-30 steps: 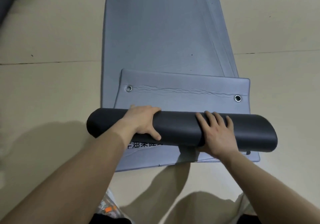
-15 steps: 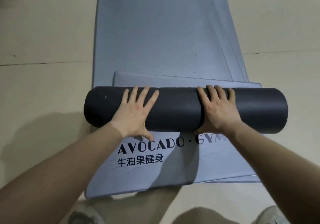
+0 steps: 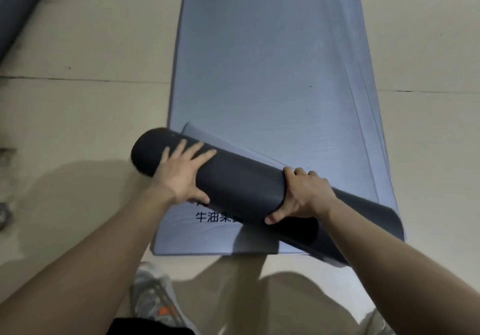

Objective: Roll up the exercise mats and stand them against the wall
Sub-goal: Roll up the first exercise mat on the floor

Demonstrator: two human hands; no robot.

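A grey-blue exercise mat (image 3: pixel 270 70) lies flat on the floor and runs away from me. Its near end is wound into a dark roll (image 3: pixel 241 186) that sits askew, left end farther from me, right end nearer. My left hand (image 3: pixel 181 171) presses flat on the roll's left part with fingers spread. My right hand (image 3: pixel 304 194) grips the roll near its middle, fingers over the top and thumb underneath. The mat's loose inner edge (image 3: pixel 205 134) shows just beyond the roll. Printed characters (image 3: pixel 215 216) show on the flat mat below the roll.
Beige tiled floor (image 3: pixel 85 106) surrounds the mat. Another dark rolled mat (image 3: pixel 18 10) lies at the top left corner. My shoe (image 3: pixel 155 301) and knees are at the bottom edge, close to the mat's near end.
The roll has turned from square across the mat to askew. My right hand went from lying on top to gripping round it. The view has shifted.
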